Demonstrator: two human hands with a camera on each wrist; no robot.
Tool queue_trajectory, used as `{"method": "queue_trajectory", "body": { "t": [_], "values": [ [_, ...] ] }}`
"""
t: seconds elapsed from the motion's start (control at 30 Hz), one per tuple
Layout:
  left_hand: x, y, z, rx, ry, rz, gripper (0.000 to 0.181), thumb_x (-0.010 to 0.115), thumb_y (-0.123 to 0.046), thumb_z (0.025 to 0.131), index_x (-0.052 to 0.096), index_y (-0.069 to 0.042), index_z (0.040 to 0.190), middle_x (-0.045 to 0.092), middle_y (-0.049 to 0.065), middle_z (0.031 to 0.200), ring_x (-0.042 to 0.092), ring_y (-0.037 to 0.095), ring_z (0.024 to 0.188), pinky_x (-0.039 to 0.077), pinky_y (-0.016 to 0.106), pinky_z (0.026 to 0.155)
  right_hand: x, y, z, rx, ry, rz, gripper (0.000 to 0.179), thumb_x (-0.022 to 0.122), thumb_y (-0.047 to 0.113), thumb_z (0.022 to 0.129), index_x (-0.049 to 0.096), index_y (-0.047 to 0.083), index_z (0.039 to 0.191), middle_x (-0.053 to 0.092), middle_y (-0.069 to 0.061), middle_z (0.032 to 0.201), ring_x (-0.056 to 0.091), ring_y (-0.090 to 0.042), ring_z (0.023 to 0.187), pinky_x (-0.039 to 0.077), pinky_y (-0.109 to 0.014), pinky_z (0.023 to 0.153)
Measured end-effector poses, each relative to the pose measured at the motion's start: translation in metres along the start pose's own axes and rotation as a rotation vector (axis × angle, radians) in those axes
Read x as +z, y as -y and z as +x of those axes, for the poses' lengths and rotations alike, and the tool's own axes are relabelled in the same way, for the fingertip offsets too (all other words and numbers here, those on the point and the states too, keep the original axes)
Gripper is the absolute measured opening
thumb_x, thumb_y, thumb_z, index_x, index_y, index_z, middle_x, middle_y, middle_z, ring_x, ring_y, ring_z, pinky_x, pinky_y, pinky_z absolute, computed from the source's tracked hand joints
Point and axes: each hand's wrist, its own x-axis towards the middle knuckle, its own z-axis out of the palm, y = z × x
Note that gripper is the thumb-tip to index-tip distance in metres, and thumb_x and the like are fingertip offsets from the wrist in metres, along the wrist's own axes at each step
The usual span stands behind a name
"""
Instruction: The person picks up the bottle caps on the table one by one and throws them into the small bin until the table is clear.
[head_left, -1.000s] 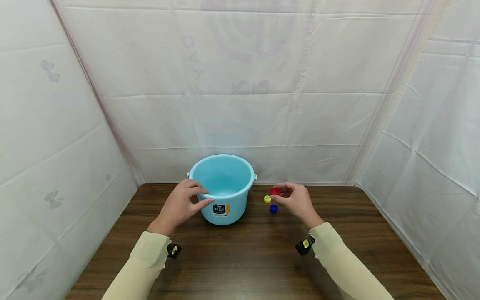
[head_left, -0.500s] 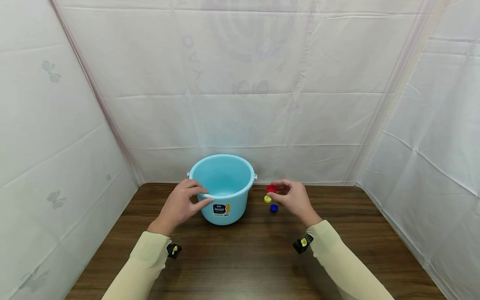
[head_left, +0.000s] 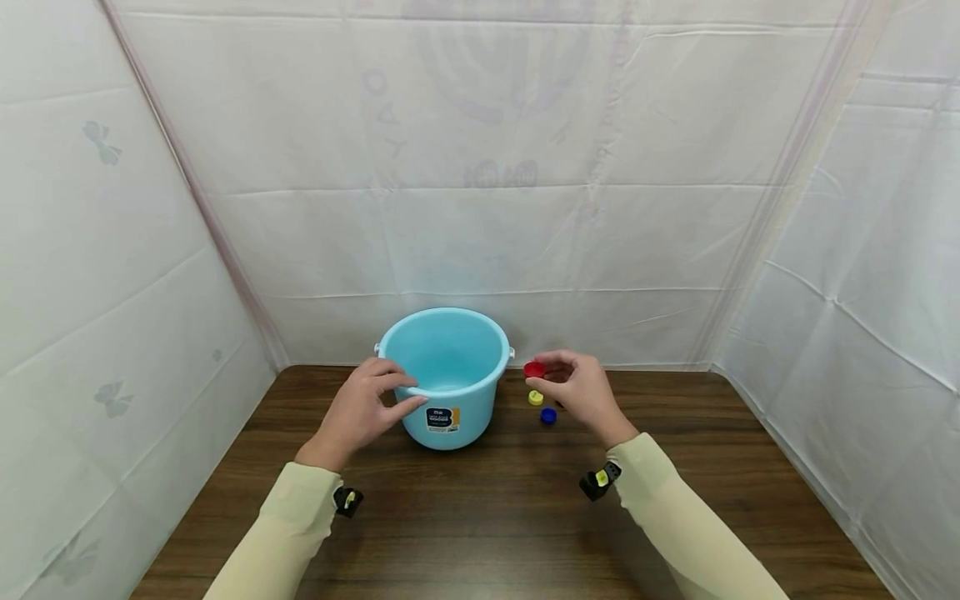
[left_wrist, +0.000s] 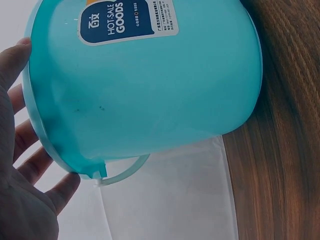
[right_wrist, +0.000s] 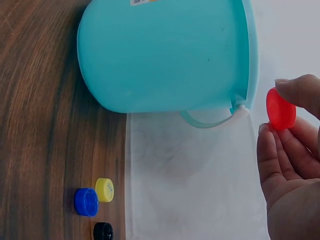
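Nearest us, two pale sleeves (head_left: 277, 533) reach in over the brown table (head_left: 480, 542), a small black camera (head_left: 347, 501) strapped at each wrist. Beyond them, we find the blue cap (head_left: 548, 416) lying hollow side up, with the yellow cap (head_left: 536, 398) near it and a little farther off. From the right wrist we also see a black cap (right_wrist: 103, 231) close to those two.

The left hand (head_left: 358, 410) grips the rim of the bucket (head_left: 476, 415), its thumb on the outer side. The right hand (head_left: 587, 393) pinches the red cap (head_left: 534, 369) between thumb and fingertips, holding it off the table, outside the bucket and to its right.

The bucket is light blue and stands upright, its label (head_left: 442, 419) facing us; the handle (right_wrist: 212, 122) hangs on its far side. Behind it all, we see a white sheet (head_left: 480, 250) with faint prints and fold lines.
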Motion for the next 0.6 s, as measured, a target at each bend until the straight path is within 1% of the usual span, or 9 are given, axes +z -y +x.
{"method": "queue_trajectory", "body": {
  "t": [0.13, 0.33, 0.6],
  "values": [
    [0.0, 0.0, 0.0, -0.009, 0.003, -0.004, 0.025, 0.089, -0.032, 0.08, 0.081, -0.015, 0.096, 0.07, -0.001, 0.099, 0.059, 0.02, 0.102, 0.057, 0.045, 0.086, 0.001, 0.004, 0.002, 0.003, 0.005, 0.008, 0.036, 0.087, 0.029, 0.084, 0.075, 0.013, 0.115, 0.076, -0.006, 0.108, 0.073, -0.02, 0.092, 0.063, -0.031, 0.078],
    [-0.001, 0.0, 0.0, -0.018, 0.006, -0.015, 0.025, 0.089, -0.033, 0.081, 0.082, -0.015, 0.096, 0.07, -0.001, 0.1, 0.059, 0.02, 0.102, 0.057, 0.045, 0.086, 0.004, 0.009, 0.005, -0.034, 0.007, 0.028, 0.037, 0.087, 0.03, 0.084, 0.075, 0.013, 0.115, 0.076, -0.006, 0.109, 0.073, -0.02, 0.093, 0.063, -0.032, 0.081],
    [0.0, 0.001, 0.0, -0.014, 0.001, -0.013, 0.025, 0.09, -0.033, 0.08, 0.082, -0.015, 0.095, 0.07, -0.001, 0.099, 0.058, 0.02, 0.102, 0.058, 0.045, 0.087, 0.011, 0.017, 0.012, -0.057, 0.011, 0.076, 0.036, 0.087, 0.031, 0.084, 0.076, 0.014, 0.113, 0.077, -0.005, 0.106, 0.074, -0.019, 0.092, 0.063, -0.031, 0.079]
  ]
}}
